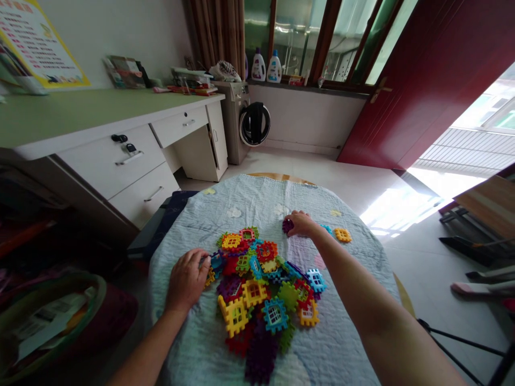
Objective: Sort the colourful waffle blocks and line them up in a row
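A heap of colourful interlocking plastic building blocks [254,292], square with notched edges and some with window grids, lies on the cloth-covered round table [257,201]. My right hand [301,223] reaches beyond the heap, its fingers closed on a purple block [287,226] at the cloth. At the heap's left edge, my left hand [188,279] has curled fingers, thumb and forefinger pinching the edge of a blue block [217,261]; the grip is partly hidden. A yellow block [343,235] lies apart to the right, with a light blue block [327,229] partly behind my right forearm.
A white desk [132,161] with drawers stands on the left, and a washing machine [233,120] with its door open is behind. Two detergent bottles [258,67] rest on the window sill. A bin [100,311] is at the lower left. The red door [406,91] stands open.
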Tool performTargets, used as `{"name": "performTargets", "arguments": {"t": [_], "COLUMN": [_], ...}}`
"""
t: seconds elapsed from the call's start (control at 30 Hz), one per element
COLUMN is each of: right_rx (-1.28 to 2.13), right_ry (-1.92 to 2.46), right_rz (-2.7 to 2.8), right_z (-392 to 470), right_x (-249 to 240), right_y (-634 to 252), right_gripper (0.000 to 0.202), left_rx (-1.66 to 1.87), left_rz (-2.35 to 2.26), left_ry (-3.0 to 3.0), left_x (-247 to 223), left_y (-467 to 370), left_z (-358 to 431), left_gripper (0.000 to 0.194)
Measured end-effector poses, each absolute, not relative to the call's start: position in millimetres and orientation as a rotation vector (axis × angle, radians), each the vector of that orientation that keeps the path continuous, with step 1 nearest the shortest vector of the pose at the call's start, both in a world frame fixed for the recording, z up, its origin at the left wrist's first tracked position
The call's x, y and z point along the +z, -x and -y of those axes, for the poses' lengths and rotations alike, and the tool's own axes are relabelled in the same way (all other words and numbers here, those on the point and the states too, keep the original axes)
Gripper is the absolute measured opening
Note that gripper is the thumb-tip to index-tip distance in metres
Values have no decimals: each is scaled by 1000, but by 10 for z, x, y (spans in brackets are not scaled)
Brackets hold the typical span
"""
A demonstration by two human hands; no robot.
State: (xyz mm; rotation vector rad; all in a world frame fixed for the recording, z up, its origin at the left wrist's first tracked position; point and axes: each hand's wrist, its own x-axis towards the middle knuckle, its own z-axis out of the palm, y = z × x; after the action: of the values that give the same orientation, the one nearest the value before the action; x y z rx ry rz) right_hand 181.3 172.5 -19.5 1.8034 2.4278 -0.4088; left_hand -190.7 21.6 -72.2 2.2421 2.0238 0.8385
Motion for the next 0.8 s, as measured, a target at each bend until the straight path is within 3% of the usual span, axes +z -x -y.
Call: {"name": "performTargets", "arguments": {"t": [0.1, 0.23, 0.43, 0.57, 0.8], "right_rx": [-442, -438, -415, -395, -374], "right_ry": [-1859, -1951, -1914, -1871, -1823], "right_rz": [-2475, -2506, -2451, -2419, -2382], "right_z": [-1715, -1700, -1662, -1631, -1574], "right_x": [-163, -111, -146, -139, -79], "right_y": [-1905, -2035, -1914, -1791, -1768], "right_gripper": [72, 56, 57, 47, 55], "left_rx": [825, 820, 819, 837, 855], "left_rz": [-2041, -2042, -2031, -2028, -2022], "left_ry": [-2244, -2247, -2249, -2246, -2256], "left_x": [-716, -712, -725, -718, -687], "left_y": [1900, 1901, 1915, 1910, 1890], "left_z": [-212, -205, -211, -209, -201], "left_gripper": [35, 34, 33, 34, 34]}}
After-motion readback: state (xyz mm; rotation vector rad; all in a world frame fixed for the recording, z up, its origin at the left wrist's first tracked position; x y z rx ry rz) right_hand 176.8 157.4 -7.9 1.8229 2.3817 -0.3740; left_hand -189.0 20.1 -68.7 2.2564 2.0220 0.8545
